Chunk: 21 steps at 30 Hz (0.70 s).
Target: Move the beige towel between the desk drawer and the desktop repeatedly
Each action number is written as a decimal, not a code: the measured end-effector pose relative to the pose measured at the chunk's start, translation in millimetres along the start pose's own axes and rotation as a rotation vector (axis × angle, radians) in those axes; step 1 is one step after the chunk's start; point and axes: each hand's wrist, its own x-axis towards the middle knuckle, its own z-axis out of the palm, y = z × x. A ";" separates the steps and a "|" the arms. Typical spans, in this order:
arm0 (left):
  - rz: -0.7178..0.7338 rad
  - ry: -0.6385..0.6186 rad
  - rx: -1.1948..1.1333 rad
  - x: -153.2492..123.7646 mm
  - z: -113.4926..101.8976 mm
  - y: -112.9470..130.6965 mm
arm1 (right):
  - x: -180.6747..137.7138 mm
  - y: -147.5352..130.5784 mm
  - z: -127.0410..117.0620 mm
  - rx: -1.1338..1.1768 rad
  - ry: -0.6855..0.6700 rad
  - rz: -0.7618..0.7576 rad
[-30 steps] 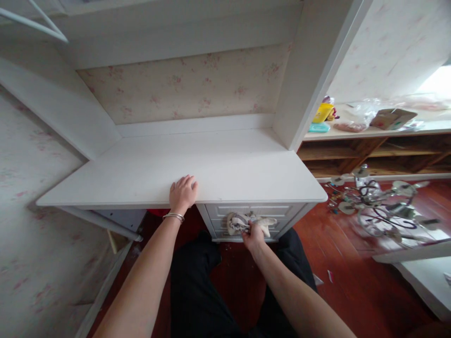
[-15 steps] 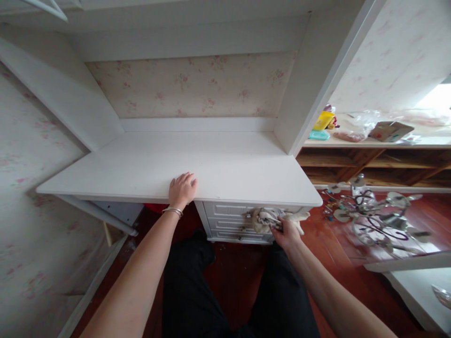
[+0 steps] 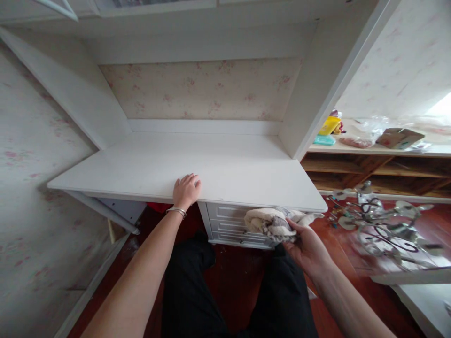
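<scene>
My left hand (image 3: 187,189) rests flat on the front edge of a white desk (image 3: 232,162), fingers stretched over the top, a bracelet at the wrist. In my right hand (image 3: 305,246) is a crumpled cream and grey cloth (image 3: 269,223), gripped between thumb and fingers. The cloth hangs in front of the desk's right side and covers part of the upper drawers (image 3: 227,213). Small knobs show on the drawer fronts below it.
A chandelier (image 3: 378,220) with curled arms lies on the red wooden floor at right. Behind it, a low shelf (image 3: 380,149) bears a yellow container (image 3: 329,126), a plastic bag (image 3: 368,134) and a box (image 3: 400,138). White furniture (image 3: 423,293) stands at lower right.
My right hand has come nearer and slightly to the right, turning so more of the cloth shows. My left hand stays on the desk edge. The view has shifted a little.
</scene>
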 end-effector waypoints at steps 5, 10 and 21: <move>0.006 0.014 -0.006 -1.1 1.4 -0.4 | -40.1 -18.3 25.7 -0.062 -0.097 -0.074; 0.000 0.034 -0.004 -1.7 2.7 -1.1 | -30.6 -28.9 85.7 -0.058 -0.208 -0.129; -0.023 0.020 -0.008 1.2 0.8 -2.1 | 58.1 21.7 221.6 0.072 -0.444 -0.085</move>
